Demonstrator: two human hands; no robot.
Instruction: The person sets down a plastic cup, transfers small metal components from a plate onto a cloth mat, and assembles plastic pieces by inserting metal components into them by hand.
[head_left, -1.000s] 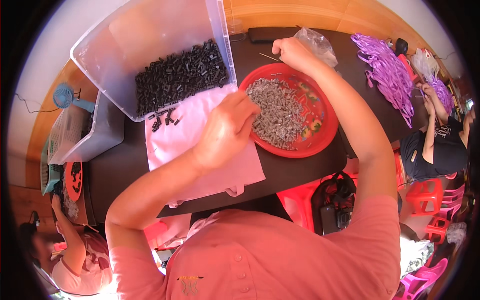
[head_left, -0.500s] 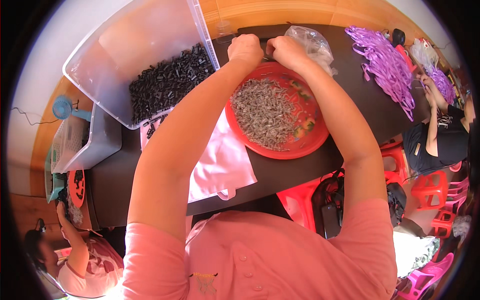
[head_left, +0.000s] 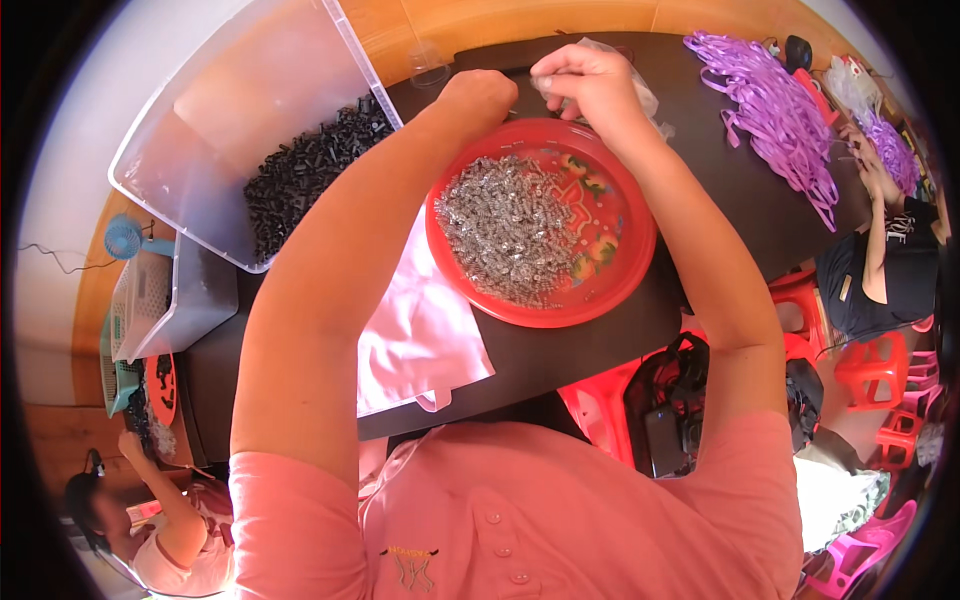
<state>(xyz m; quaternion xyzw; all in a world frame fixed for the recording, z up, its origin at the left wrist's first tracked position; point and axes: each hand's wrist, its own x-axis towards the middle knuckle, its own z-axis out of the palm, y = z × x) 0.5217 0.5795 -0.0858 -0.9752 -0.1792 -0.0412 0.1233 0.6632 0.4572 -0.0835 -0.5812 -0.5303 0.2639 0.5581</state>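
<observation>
We curl left grip (head_left: 484, 97) near right grip (head_left: 592, 82); together or apart, cannot tell. Tray (head_left: 618, 218) with silvery bits (head_left: 505, 232) nearer us than both.

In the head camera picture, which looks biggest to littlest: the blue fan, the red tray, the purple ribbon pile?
1. Red tray, largest
2. Purple ribbon pile
3. Blue fan, by far the smallest

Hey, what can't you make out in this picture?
In the head view:
Anything in the left hand: hidden by the hand itself.
Part of the clear plastic bag: behind the right hand.
Silvery springs in the red tray: too small to count.
Clear plastic bin: cut off by the top edge.
</observation>
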